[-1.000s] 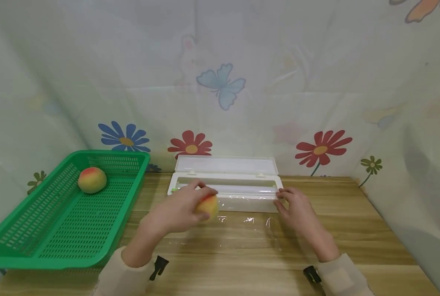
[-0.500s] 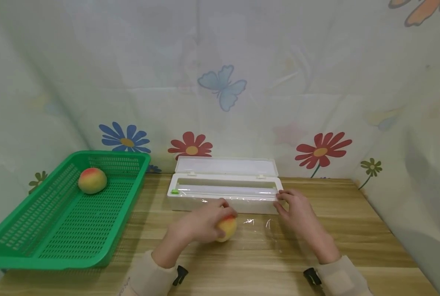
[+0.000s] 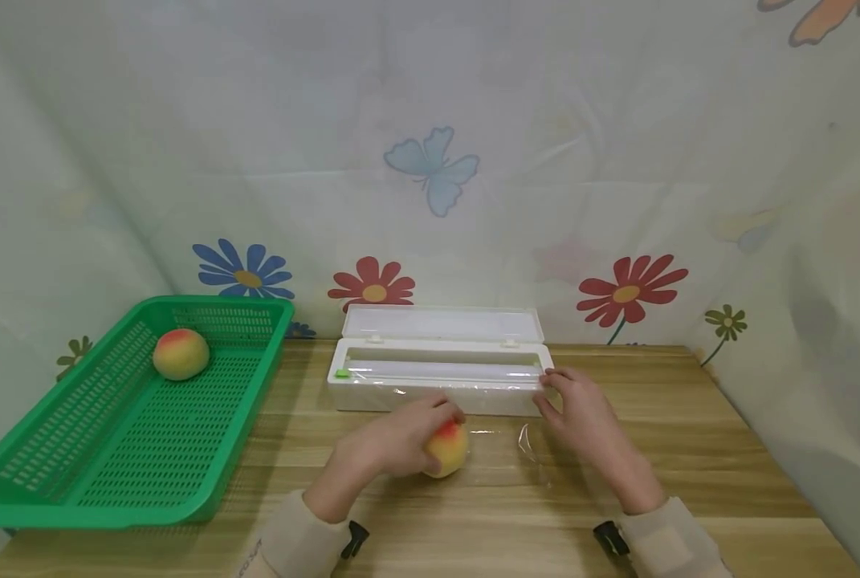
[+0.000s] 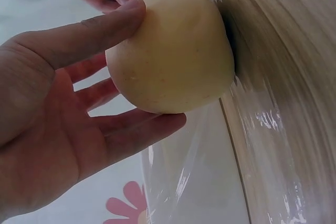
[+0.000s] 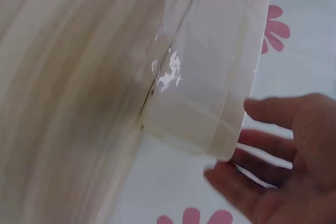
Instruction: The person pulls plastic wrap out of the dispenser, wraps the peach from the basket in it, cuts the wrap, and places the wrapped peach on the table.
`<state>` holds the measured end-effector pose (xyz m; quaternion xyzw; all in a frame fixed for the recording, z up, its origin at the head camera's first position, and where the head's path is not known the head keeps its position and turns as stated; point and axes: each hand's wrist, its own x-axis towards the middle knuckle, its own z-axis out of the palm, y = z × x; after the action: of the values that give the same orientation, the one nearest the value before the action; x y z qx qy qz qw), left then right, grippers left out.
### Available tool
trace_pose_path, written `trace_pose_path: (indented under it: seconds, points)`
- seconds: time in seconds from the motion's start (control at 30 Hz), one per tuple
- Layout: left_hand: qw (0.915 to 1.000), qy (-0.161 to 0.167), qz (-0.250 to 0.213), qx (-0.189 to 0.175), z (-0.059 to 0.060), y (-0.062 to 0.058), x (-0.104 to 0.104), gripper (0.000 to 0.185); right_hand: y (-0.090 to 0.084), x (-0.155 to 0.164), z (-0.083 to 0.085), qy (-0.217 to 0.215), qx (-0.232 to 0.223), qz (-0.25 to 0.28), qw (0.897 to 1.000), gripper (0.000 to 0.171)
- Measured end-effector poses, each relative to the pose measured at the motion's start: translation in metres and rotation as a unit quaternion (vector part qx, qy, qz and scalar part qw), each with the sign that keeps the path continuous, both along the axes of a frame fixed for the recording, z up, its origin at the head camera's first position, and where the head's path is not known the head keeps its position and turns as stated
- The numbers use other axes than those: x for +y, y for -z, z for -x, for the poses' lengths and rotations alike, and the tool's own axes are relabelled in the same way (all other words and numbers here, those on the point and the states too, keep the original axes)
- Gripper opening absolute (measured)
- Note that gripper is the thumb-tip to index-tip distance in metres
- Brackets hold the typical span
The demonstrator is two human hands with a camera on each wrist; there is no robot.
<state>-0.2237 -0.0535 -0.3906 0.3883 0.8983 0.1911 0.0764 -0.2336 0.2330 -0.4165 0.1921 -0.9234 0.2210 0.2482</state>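
My left hand (image 3: 401,437) grips a yellow peach (image 3: 450,451) with a red blush, thumb (image 4: 100,32) on one side and fingers curled round the other. The peach is low over the table, at a sheet of clear cling film (image 3: 502,457) drawn out toward me. Behind it stands a white cling film dispenser (image 3: 386,397), its lid (image 3: 440,323) tipped back and a film roll (image 3: 444,370) inside. My right hand (image 3: 584,421) holds the dispenser's right end, fingertips at the top rim and thumb by the front corner. In the right wrist view, film glints on the dispenser's front face (image 5: 205,72).
A green plastic basket (image 3: 249,429) stands on the left of the wooden table (image 3: 690,449), with another peach (image 3: 181,354) inside it. On the dispenser's left end is a small green slider (image 3: 342,374). A flower-printed curtain (image 3: 516,233) hangs right behind the table.
My left hand has carried the peach right and toward me, lower over the cling film, and slowed to a near stop. My right hand has stayed at the dispenser's end.
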Motion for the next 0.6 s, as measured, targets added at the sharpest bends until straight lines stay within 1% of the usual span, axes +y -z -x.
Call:
trace_pose_path:
  seconds: [0.1, 0.17, 0.2, 0.27, 0.33, 0.4, 0.43, 0.5, 0.6]
  points:
    - [0.9997, -0.020, 0.004, -0.015, -0.001, 0.000, -0.001, 0.055, -0.004, -0.006, -0.006, 0.011, 0.020, -0.001, 1.000, 0.023]
    - [0.9992, -0.031, 0.000, -0.024, -0.002, -0.001, -0.001, 0.056, -0.009, -0.012, -0.012, 0.007, 0.026, -0.012, 1.000, 0.019]
    - [0.9990, -0.035, -0.003, -0.027, -0.002, -0.001, -0.001, 0.056, -0.011, -0.016, -0.016, 0.000, 0.015, -0.020, 1.000, 0.017]
    - [0.9985, -0.042, -0.008, -0.035, -0.002, -0.002, -0.002, 0.056, -0.016, -0.025, -0.024, -0.033, -0.031, -0.048, 0.998, 0.021]
    - [0.9984, -0.042, -0.012, -0.037, -0.002, -0.002, -0.003, 0.056, -0.018, -0.033, -0.031, -0.079, -0.100, -0.077, 0.989, 0.025]
    - [0.9983, -0.040, -0.014, -0.040, -0.002, -0.003, -0.003, 0.056, -0.018, -0.042, -0.037, -0.120, -0.165, -0.098, 0.974, 0.024]
    - [0.9983, -0.039, -0.016, -0.041, -0.002, -0.003, -0.004, 0.056, -0.018, -0.046, -0.040, -0.137, -0.190, -0.107, 0.966, 0.023]
    - [0.9984, -0.037, -0.016, -0.040, -0.001, -0.003, -0.004, 0.056, -0.017, -0.052, -0.042, -0.160, -0.221, -0.120, 0.955, 0.019]
    - [0.9988, -0.034, -0.012, -0.033, 0.000, -0.003, -0.005, 0.055, -0.013, -0.059, -0.041, -0.177, -0.235, -0.135, 0.946, 0.020]
